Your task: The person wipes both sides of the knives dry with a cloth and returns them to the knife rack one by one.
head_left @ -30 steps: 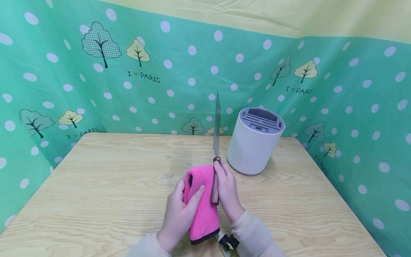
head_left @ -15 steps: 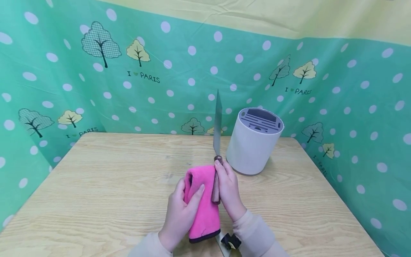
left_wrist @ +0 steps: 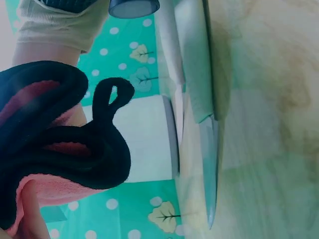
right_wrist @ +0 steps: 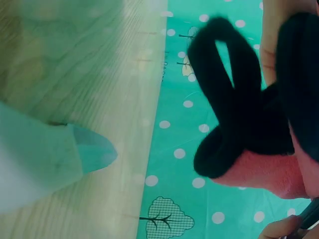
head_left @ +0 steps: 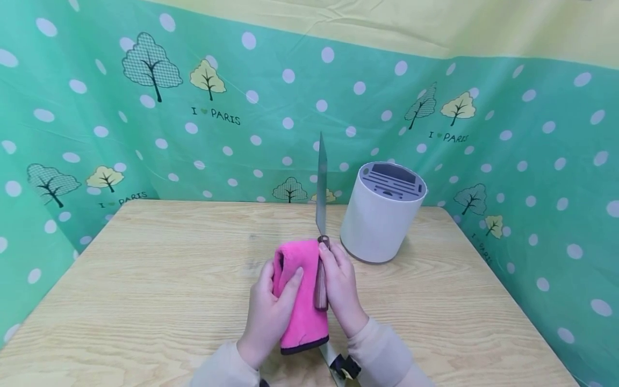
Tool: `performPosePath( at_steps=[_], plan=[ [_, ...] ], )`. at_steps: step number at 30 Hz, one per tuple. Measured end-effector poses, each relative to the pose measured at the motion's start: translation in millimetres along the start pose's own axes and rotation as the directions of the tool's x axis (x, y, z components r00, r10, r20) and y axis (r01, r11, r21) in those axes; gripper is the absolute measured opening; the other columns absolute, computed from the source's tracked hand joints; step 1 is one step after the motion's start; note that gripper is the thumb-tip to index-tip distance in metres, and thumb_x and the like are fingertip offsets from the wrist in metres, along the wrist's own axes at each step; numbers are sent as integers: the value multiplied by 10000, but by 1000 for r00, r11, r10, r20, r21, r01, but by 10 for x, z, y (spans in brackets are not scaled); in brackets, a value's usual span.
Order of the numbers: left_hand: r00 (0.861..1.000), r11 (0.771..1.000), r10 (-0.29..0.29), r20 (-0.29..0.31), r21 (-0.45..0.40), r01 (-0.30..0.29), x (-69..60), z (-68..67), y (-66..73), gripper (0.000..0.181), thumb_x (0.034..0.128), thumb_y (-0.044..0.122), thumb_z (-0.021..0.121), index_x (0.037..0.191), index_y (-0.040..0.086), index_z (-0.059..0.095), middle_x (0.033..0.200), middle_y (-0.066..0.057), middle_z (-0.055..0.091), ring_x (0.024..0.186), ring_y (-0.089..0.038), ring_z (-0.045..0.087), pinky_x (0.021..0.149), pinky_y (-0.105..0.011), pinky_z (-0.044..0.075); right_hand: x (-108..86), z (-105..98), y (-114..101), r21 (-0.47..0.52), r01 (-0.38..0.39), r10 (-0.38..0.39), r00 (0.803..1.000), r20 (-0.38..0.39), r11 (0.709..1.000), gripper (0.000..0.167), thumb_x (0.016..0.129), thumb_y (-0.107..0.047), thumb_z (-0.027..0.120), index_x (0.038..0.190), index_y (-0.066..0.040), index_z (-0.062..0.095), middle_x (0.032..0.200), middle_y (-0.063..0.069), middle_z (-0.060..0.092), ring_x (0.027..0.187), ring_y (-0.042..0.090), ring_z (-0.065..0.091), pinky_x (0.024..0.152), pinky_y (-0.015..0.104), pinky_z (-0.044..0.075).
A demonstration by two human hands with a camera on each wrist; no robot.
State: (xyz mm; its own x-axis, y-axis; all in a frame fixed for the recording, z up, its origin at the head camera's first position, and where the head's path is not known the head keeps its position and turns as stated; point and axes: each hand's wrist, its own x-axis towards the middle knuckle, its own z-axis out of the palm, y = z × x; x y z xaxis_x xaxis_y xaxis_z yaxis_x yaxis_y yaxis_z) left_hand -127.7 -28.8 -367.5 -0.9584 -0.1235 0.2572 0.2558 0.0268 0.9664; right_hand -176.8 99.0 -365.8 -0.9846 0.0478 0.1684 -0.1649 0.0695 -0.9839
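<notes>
Wood worktop (head_left: 184, 279); dotted curtain (head_left: 271, 129) behind block (head_left: 379, 226). Left grip (head_left: 270, 312) clasps cloth (head_left: 307, 317), right grip (head_left: 343, 285) brown-handled knife (head_left: 321, 215); one pale-handled knife (left_wrist: 196, 69) cut off.

Bright, even light leaves faint, soft shadows on the counter (head_left: 184, 274) in the head view, while the wrist views look hazy and greenish, the black-trimmed cloth (right_wrist: 254, 139) blurred.

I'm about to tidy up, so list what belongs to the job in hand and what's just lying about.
In use:
folded pink cloth with black edging, in the left hand
long-bladed knife with brown wooden handle, in the right hand

Apparently not in use:
white cylindrical holder with slotted grey top
two pale-handled knives lying on the wood-grain table
</notes>
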Motion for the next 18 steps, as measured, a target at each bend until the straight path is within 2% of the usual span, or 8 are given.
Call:
performPosePath(
  at_steps=[6, 13, 18],
  plan=[
    [1000, 1000, 25, -16, 4, -25, 65, -15, -16, 214, 974, 126, 623, 1140, 18, 541, 839, -137, 636, 620, -98, 634, 547, -293, 570, -51, 22, -34, -52, 17, -17, 1000, 0, 998, 318, 1049, -259, 451, 1149, -49, 668, 1005, 54, 543, 922, 132, 505, 807, 228, 465],
    [999, 1000, 22, -36, 22, -21, 129, -46, -46, 262, 989, 159, 608, 1212, 43, 536, 948, -142, 679, 691, -101, 661, 604, -279, 582, -128, 71, -5, -103, 45, -44, 999, 17, 994, 325, 1042, -271, 476, 1194, -66, 678, 1011, 76, 582, 937, 141, 504, 825, 239, 460],
    [999, 1000, 15, -43, 24, -14, 145, -60, -65, 238, 992, 167, 602, 1189, 48, 539, 907, -138, 675, 673, -101, 656, 590, -278, 577, -147, 96, 10, -114, 74, -71, 997, 28, 991, 319, 1040, -266, 481, 1239, -90, 658, 1049, 69, 598, 982, 141, 519, 875, 251, 463]
  ],
)
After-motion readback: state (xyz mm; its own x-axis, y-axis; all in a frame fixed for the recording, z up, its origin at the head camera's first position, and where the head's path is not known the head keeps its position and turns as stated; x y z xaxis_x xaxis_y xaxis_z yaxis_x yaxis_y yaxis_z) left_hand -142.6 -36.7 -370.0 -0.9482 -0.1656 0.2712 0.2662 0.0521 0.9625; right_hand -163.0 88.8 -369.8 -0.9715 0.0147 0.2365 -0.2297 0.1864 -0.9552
